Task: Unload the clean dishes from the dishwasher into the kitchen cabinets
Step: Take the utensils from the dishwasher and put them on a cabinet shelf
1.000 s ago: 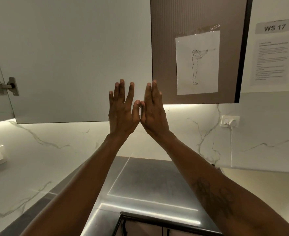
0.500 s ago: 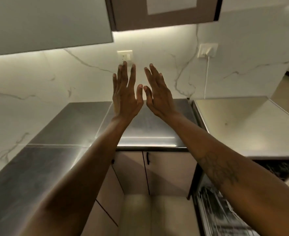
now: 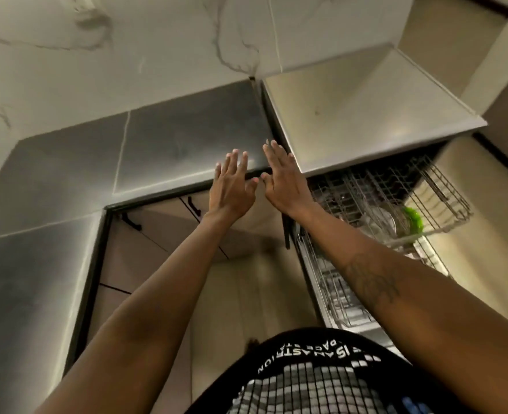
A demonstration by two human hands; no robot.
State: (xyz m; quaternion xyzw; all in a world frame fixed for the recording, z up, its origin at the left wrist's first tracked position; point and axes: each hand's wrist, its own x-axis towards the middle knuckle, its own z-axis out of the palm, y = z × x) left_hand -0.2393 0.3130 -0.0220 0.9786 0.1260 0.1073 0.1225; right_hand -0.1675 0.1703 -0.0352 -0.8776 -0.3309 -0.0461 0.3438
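Observation:
My left hand (image 3: 232,186) and my right hand (image 3: 282,180) are stretched out side by side, flat, fingers apart, both holding nothing. They hover over the front edge of the steel counter (image 3: 187,138). To the right, the dishwasher stands open with its upper wire rack (image 3: 444,186) pulled out. Clear glassware (image 3: 378,219) and a green item (image 3: 412,219) sit in that rack. The lower rack (image 3: 330,282) shows beneath my right forearm, its contents blurred.
The steel counter wraps around the left corner (image 3: 31,264). Brown base cabinet doors with black handles (image 3: 194,206) sit below it. A lighter steel worktop (image 3: 366,106) lies above the dishwasher. A marble wall (image 3: 127,55) rises behind. The floor (image 3: 246,294) lies below my arms.
The view has swung down from the wall cabinets to the counter and the open dishwasher. My hands have stayed flat and empty, lowering and drifting slightly apart.

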